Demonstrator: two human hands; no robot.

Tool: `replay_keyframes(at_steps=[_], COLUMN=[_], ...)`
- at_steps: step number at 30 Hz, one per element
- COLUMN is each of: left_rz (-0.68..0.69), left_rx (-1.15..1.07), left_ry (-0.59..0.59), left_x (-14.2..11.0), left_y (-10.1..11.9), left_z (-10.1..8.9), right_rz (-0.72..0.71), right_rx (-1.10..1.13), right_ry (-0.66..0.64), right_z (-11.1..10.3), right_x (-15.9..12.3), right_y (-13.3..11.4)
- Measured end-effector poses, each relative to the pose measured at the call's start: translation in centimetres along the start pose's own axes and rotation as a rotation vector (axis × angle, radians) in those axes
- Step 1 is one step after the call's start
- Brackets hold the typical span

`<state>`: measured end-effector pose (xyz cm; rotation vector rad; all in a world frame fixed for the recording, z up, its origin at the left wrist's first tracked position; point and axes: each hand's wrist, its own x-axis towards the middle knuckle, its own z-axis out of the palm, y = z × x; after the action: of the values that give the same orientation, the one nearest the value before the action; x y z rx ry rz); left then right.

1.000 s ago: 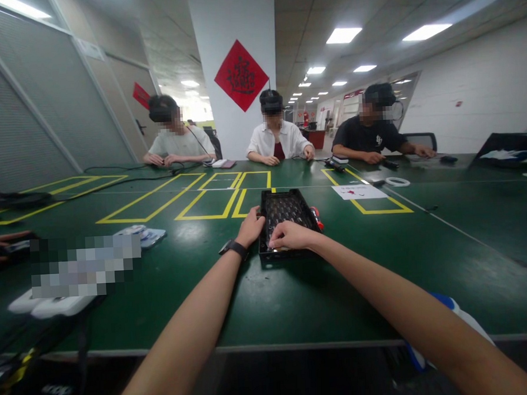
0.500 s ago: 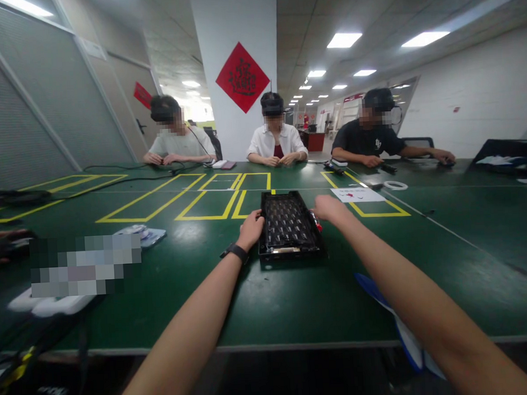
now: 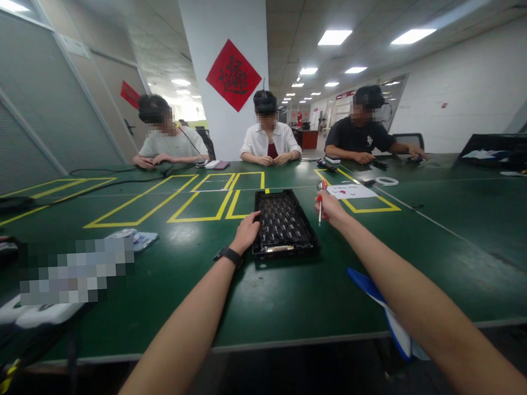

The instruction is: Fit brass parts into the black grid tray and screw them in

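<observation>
In the head view a black rectangular tray (image 3: 299, 255) lies on the green table, its inside showing rows of small shiny shapes that I cannot make out. My left hand (image 3: 247, 231) grips the tray's left wall, fingers over the rim. Just right of the tray, my right hand (image 3: 333, 208) is closed around a red-handled screwdriver (image 3: 319, 200). The screwdriver's metal shaft points down toward the table, apart from the tray.
A white printed sheet (image 3: 352, 191) lies beyond my right hand, near a white ring (image 3: 386, 181). Yellow tape outlines (image 3: 185, 220) mark the green table (image 3: 173, 320). A blue-and-white object (image 3: 366, 283) lies beneath my right forearm. Three people sit across the table.
My right hand has lifted away from the tray's right side, bringing the screwdriver into clear view. My left hand stays on the tray. The whole view has shifted slightly.
</observation>
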<state>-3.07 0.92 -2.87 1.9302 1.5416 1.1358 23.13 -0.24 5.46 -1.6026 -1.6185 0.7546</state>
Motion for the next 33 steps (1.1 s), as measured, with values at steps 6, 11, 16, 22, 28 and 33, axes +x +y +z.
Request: replay_keyframes(at_steps=[6, 11, 16, 22, 28, 33], left_rz=[0.114, 0.224, 0.225, 0.224, 0.269, 0.176], left_rx=[0.063, -0.15, -0.274, -0.314, -0.343, -0.322], left_ry=[0.215, 0.046, -0.097, -0.272, -0.383, -0.262], left_x=[-1.4, -3.7, -4.2, -3.5, -3.6, -3.7], left_y=[2.8, 5.1, 5.6, 5.4, 5.5, 5.8], left_z=[-0.4, -1.1, -1.1, -1.5, -1.5, -1.2], right_rz=[-0.075, -0.262, -0.285, -0.307, -0.317, -0.307], right_rx=[0.906, 0.991, 1.045, 1.012, 1.003, 1.038], right_ry=[-0.244, -0.154, -0.114, -0.154, -0.204, -0.177], right_z=[5.6, 8.4, 8.1, 8.0, 7.7, 7.8], right_x=[-4.0, -5.3, -4.6, -4.9, -5.0, -5.0], right_y=[-3.2, -2.7, -2.1, -2.2, -2.2, -2.2])
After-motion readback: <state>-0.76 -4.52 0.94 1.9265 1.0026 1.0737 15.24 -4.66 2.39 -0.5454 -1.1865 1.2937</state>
